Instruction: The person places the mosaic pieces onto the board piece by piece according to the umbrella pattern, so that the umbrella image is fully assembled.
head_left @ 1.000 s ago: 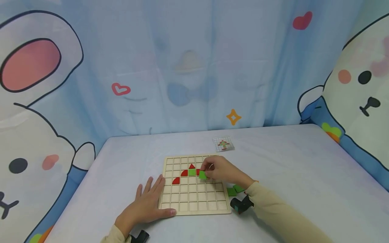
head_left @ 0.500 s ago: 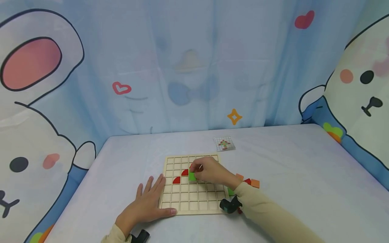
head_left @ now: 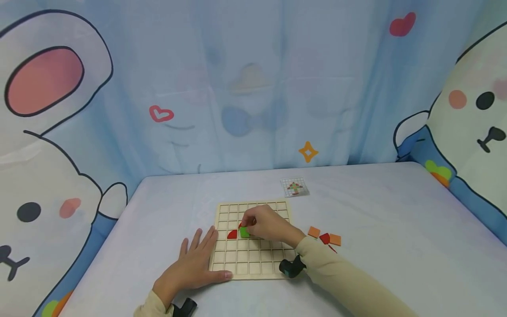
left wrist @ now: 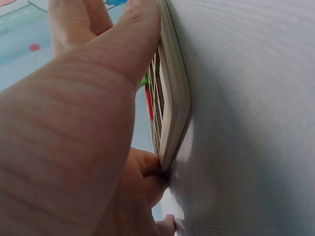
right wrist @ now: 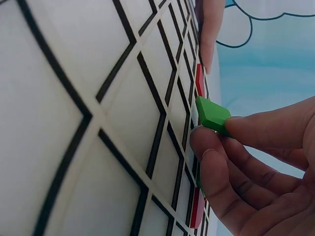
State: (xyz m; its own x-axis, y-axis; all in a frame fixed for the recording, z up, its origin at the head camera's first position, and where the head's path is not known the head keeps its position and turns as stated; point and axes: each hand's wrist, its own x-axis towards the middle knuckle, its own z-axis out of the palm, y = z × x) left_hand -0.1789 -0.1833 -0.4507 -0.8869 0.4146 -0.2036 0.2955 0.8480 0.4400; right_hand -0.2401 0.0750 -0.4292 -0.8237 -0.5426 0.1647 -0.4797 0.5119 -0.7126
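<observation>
My right hand [head_left: 271, 225] pinches a green square tile [head_left: 244, 232] between thumb and fingers over the upper left part of a wooden grid board [head_left: 241, 267]. In the right wrist view the green tile [right wrist: 214, 114] is tilted, one edge close to the grid. A red quarter-round tile [head_left: 232, 234] lies in a cell just left of it. Other placed tiles are mostly hidden behind my right hand. Spread, straight fingers of my left hand [head_left: 192, 269] rest along the board's left edge, with the thumb at its near edge; the left wrist view shows the thumb against the board's rim [left wrist: 178, 93].
Right of the board lie an orange square tile [head_left: 314, 232], a second orange tile [head_left: 335, 239] and red pieces [head_left: 325, 238]. Behind the board is a small card [head_left: 295, 187] printed with a coloured grid pattern. A blue curtain [head_left: 253, 149] hangs beyond the table.
My right hand has carried the green tile leftward across the board, from the right of the placed tiles to beside the left red one. The left hand stays on the board's edge.
</observation>
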